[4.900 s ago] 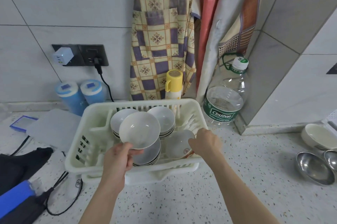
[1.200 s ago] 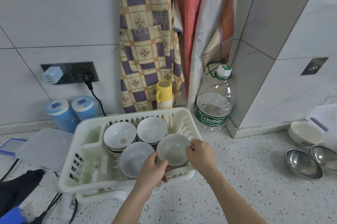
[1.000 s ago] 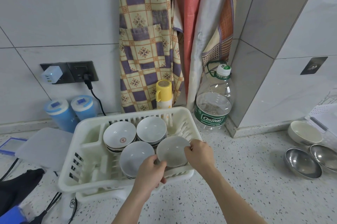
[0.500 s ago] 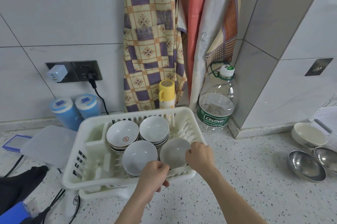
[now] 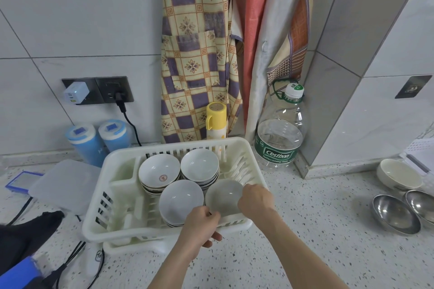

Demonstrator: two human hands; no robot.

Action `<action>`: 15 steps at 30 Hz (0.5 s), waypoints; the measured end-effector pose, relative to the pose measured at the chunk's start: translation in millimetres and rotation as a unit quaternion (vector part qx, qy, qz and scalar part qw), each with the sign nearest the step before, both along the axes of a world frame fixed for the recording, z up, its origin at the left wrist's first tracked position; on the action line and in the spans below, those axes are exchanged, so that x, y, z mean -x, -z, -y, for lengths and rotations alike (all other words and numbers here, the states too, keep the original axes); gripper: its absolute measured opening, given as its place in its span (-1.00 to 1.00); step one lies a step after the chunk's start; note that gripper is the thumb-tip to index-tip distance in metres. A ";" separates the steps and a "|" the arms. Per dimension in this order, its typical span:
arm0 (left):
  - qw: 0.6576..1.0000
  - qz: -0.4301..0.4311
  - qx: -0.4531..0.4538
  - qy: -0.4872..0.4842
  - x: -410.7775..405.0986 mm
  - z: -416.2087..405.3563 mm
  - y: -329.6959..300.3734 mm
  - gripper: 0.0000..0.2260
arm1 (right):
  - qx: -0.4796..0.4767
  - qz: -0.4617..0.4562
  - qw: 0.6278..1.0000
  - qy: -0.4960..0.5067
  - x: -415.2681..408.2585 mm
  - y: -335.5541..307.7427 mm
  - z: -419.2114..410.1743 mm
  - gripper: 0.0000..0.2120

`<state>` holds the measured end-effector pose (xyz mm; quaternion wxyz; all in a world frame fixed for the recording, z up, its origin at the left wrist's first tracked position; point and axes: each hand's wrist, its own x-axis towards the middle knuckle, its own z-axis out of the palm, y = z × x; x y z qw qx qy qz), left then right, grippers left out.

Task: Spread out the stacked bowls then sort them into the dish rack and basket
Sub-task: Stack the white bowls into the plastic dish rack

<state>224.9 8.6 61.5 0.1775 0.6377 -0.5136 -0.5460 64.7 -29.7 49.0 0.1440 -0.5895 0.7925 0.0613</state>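
Observation:
A white plastic dish rack (image 5: 98, 213) stands on the speckled counter. Inside it are three stacks of white bowls: one with a red mark (image 5: 159, 171) at the back left, one (image 5: 199, 164) at the back right, one (image 5: 180, 199) at the front. A single pale bowl (image 5: 223, 196) lies at the rack's front right. My right hand (image 5: 256, 199) grips its right rim. My left hand (image 5: 199, 227) is at its near rim by the rack's front wall, fingers curled; its hold is partly hidden.
A large water bottle (image 5: 279, 138) and a yellow flask (image 5: 216, 119) stand behind the rack. Two blue canisters (image 5: 98, 138) and a plastic lid (image 5: 63, 185) lie left. A cream bowl (image 5: 399, 173) and two steel bowls (image 5: 397, 216) sit at the right. Cables trail at the lower left.
Both hands have lowered the pale bowl into the rack's front right corner, from tilted up to lying lower. My left hand slid down to the rack's front wall.

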 end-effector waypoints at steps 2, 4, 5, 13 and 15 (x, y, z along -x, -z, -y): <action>1.000 0.007 0.004 0.009 0.6 0.3 0.1 -0.84 | -0.002 -0.001 1.000 -0.009 0.4 -1.3 -0.2 -0.71; 1.000 0.014 0.007 0.018 1.0 0.6 0.0 -0.85 | 0.000 -0.001 1.000 -0.015 0.9 -2.8 -0.7 -0.72; 1.000 0.016 0.007 0.020 1.4 0.5 -0.1 -0.86 | -0.001 -0.002 1.000 -0.017 1.1 -3.6 -0.9 -0.72; 1.000 -0.010 0.013 0.000 0.7 -8.5 -4.3 -0.86 | 0.074 0.014 0.997 -0.007 -7.0 -4.9 -8.3 -0.74; 0.999 -0.029 0.032 -0.006 -0.5 -15.7 -3.3 -0.89 | 0.139 0.032 0.990 -0.005 -5.2 -0.4 -14.1 -0.67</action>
